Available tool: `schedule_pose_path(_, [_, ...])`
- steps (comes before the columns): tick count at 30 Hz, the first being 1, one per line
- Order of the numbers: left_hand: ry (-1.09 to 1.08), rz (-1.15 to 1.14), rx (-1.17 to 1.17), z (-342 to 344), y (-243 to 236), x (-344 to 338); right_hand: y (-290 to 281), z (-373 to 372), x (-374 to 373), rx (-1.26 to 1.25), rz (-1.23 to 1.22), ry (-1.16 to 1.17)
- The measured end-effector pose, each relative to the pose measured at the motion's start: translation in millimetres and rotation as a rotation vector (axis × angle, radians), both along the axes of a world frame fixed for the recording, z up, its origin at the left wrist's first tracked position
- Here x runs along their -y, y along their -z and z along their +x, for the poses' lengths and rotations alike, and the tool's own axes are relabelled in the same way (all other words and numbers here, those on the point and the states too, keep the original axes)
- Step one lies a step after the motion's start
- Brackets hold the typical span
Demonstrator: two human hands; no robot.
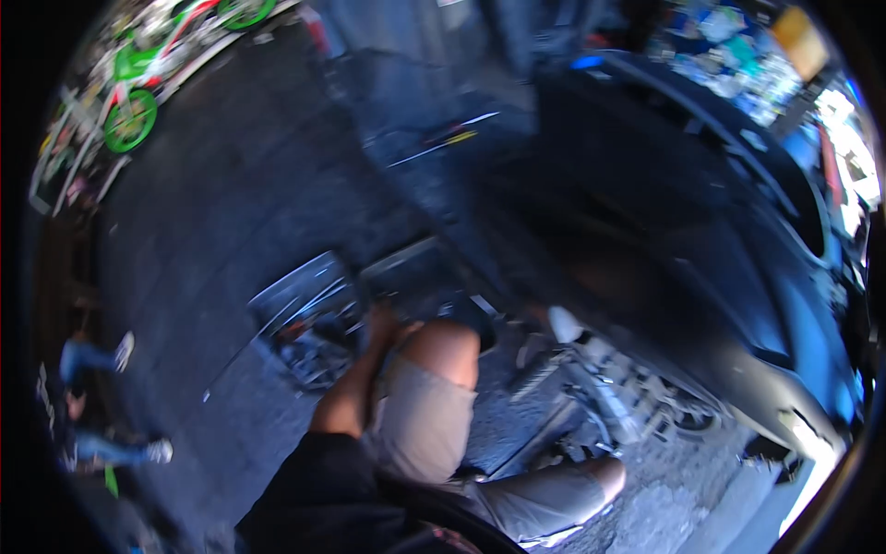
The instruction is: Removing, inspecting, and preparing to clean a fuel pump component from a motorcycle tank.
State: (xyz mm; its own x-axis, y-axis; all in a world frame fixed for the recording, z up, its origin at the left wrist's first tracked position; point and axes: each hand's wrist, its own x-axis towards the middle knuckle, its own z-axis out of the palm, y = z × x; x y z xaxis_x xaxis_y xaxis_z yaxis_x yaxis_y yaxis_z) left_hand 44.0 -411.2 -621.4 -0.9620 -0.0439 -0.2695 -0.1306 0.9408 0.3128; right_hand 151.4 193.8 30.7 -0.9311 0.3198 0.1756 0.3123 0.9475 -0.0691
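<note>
Black tray of tools lies just left of the left grip

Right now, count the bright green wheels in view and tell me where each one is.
2: one wheel at the upper left; another wheel farther right, cut off by the top edge. Others may be hidden in the clutter there.

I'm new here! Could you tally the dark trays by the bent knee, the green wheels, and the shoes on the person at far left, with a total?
Dark trays: 2
Green wheels: 2
Shoes: 2
Total: 6
</note>
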Motion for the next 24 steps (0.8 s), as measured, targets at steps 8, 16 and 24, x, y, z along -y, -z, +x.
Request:
schedule_pose_path(8, [-0.218,1.119,-0.837,-64,-258,-89,-22,19,24,0.123,0.097,0.092])
schedule_pose_path(16, [1.09,1.277,-0.782,-6,-549,-299,-31,18,33,0.114,0.081,0.205])
schedule_pose_path(24, [1.578,0.516,-0.596,-4,-616,-425,-41,18,31,0.221,0.01,0.207])
